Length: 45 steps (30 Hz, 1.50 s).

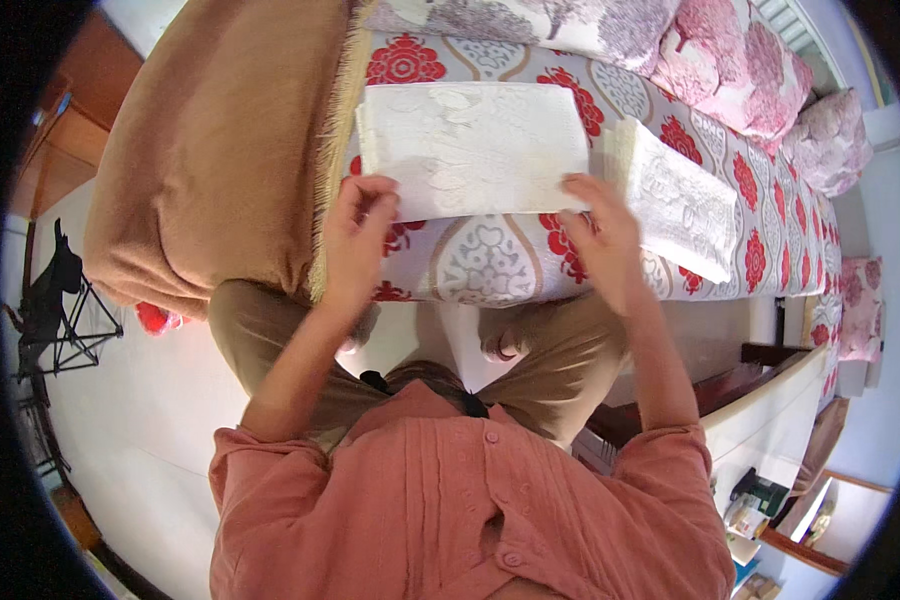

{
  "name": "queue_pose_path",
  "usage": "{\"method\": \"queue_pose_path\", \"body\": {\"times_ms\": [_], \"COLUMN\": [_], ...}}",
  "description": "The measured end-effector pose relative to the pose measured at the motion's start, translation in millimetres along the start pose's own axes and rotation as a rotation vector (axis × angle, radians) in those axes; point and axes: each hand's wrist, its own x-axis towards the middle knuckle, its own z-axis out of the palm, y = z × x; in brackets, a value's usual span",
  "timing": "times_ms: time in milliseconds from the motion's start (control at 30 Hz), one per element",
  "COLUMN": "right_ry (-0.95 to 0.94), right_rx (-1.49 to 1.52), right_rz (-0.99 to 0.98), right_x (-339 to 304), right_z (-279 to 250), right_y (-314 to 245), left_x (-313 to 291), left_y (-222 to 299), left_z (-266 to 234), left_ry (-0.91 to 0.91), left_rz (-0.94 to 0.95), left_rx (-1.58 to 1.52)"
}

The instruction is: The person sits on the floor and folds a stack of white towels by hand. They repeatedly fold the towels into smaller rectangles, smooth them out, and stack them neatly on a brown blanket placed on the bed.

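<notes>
A folded white cloth [475,150] with a raised pattern lies on the patterned bed cover or throw in front of me. My left hand [363,225] has its fingers closed at the near left corner of this cloth. At the near right corner, my right hand [606,235] curls its fingers about the edge, thumb lower than the forefinger; slight blur softens both sets of fingertips. Just right of the cloth, beyond my right hand, rests a second folded white cloth [678,200], set at a slant and several layers thick.
A brown fringed blanket [220,150] covers the left part of the seat. Pink and grey tree-print cushions [735,70] line the back. The red-and-grey cover [485,262] ends just before my knees. A white table or cabinet top [770,410] stands at my right; a black folding frame [65,300] at far left.
</notes>
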Motion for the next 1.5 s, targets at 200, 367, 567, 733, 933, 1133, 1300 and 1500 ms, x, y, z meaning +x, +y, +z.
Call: {"method": "queue_pose_path", "body": {"times_ms": [200,367,567,733,933,1133,1300,1500], "right_ry": [-0.142,-0.123,-0.212,-0.234,-0.266,-0.492,-0.514,-0.526], "right_rx": [0.085,-0.021,-0.195,0.056,0.105,0.145,0.215,0.05], "right_rz": [-0.146,-0.22,-0.323,-0.125,-0.274,-0.098,0.041,-0.076], "right_x": [71,147,190,187,198,209,215,237], "right_z": [89,140,159,138,142,148,146,148], "right_y": [-62,-75,-40,-38,-28,-28,-35,-52], "left_x": [56,63,69,81,86,85,89,87], "left_y": [-10,-39,-28,-35,-45,-38,-43,-35], "left_z": [-58,-54,-56,-62,-58,-56,-55,-52], "left_ry": [-0.146,-0.24,-0.185,-0.055,-0.143,-0.012,-0.04,-0.098], "left_rz": [0.091,0.06,0.071,0.103,0.029,0.194,0.142,0.017], "left_rx": [0.174,0.066,0.077,0.07,0.069,0.23,0.262,0.218]}}
